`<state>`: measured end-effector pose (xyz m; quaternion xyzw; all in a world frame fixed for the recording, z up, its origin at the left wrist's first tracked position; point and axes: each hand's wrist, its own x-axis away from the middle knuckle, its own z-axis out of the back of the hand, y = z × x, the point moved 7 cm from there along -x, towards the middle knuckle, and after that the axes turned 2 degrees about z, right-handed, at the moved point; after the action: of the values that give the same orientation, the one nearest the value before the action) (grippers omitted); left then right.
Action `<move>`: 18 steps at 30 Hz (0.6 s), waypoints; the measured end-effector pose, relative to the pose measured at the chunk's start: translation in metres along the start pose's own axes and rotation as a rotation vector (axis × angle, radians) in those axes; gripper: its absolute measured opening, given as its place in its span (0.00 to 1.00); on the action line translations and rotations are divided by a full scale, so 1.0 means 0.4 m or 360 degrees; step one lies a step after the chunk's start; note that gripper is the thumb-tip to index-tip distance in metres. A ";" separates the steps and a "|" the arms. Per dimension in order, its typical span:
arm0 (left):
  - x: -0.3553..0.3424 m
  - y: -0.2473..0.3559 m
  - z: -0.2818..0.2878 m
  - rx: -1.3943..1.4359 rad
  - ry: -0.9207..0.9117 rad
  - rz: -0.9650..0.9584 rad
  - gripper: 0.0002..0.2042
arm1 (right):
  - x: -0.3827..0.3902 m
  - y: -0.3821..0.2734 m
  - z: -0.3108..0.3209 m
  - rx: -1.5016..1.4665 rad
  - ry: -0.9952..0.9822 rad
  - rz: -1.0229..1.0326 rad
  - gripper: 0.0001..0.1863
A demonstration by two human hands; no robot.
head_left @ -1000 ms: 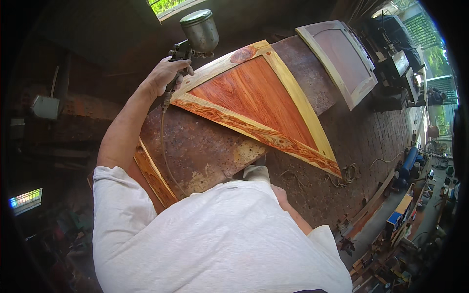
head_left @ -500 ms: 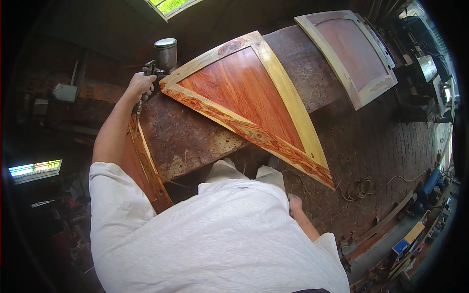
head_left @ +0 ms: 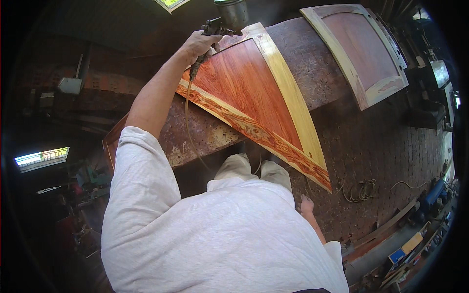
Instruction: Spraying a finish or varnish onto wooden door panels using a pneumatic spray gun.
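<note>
My left hand (head_left: 199, 45) is closed around the grip of a spray gun (head_left: 213, 28), held over the far left part of a wooden door panel (head_left: 244, 78). A metal cup (head_left: 232, 14) sits on top of the gun, and a thin air hose (head_left: 188, 122) hangs from its handle. The panel has a glossy reddish centre and a pale, streaked frame with one curved side. My right hand (head_left: 307, 204) hangs low beside my trousers, its fingers loosely apart, with nothing visible in it.
The panel lies on a stained, rough tabletop (head_left: 195, 139). A second arched panel (head_left: 361, 51), paler and duller, rests at the far right. Another reddish panel (head_left: 111, 144) leans at the table's left. Coiled hose (head_left: 361, 190) lies on the brick floor, near a blue cylinder (head_left: 434, 193).
My left hand has carried the spray gun rightward and farther away, from the panel's left corner to over its far edge. My right hand has swung slightly outward.
</note>
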<state>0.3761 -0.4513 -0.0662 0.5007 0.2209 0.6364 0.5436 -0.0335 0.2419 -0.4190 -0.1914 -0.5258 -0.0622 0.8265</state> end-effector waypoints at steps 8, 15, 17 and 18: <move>0.127 -0.167 0.199 -0.0384 0.0194 0.0339 0.15 | -0.076 -0.016 -0.189 0.0307 -0.0397 0.0497 0.21; 0.281 -0.243 0.385 -0.0637 0.0440 0.0618 0.14 | -0.060 -0.076 -0.196 0.0275 -0.0428 0.0380 0.23; 0.287 -0.245 0.397 -0.0715 0.0450 0.0675 0.14 | -0.052 -0.080 -0.187 0.0271 -0.0423 0.0344 0.23; 0.280 -0.240 0.395 -0.0827 0.0451 0.0658 0.15 | -0.050 -0.077 -0.180 0.0272 -0.0419 0.0310 0.23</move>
<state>0.5703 -0.3606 -0.0377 0.2868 0.0189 0.8309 0.4765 0.0092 0.1843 -0.4560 -0.1768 -0.6117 0.0886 0.7660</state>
